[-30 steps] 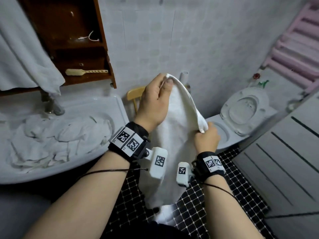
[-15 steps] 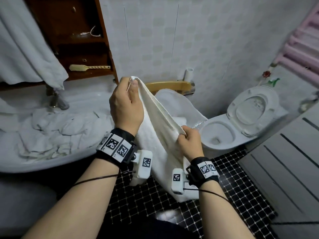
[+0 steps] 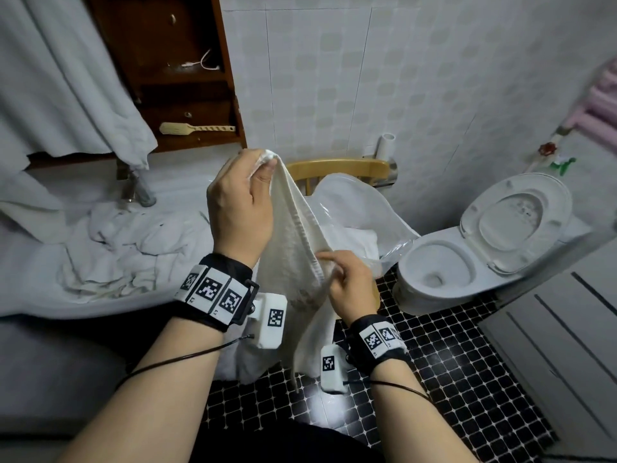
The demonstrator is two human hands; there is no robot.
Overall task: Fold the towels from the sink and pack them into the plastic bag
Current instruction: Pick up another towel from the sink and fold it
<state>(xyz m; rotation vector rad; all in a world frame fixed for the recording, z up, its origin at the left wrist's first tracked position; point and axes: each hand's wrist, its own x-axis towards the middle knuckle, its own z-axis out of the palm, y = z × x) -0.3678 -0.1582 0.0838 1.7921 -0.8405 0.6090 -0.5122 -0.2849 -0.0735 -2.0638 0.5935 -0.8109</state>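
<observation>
Pinching the top corner of the white towel [image 3: 293,248] between thumb and curled fingers of the left hand [image 3: 238,208], back of the hand toward the camera, forearm rising from 7 o'clock. Gripping the hemmed edge lower down with the right hand [image 3: 350,285], at 5 o'clock from the left hand, fingers curled round the cloth, index finger lying along the hem and pointing toward 9 o'clock, forearm coming in from 5 o'clock. Holding the towel in the air, taut along the hem between the two grips, the rest hanging past both wrists toward the black tiled floor [image 3: 450,379]. Wearing black wristbands [image 3: 213,292] with square printed markers on both wrists.

At 9 o'clock from the hands, a heap of crumpled white towels [image 3: 133,248] lying in the sink [image 3: 66,310]. At 1 o'clock, just behind the held towel, the clear plastic bag [image 3: 357,202] in front of the wooden chair [image 3: 337,167] back, white cloth at its mouth. At 3 o'clock, beside the chair, a white toilet [image 3: 440,272], lid raised.
</observation>
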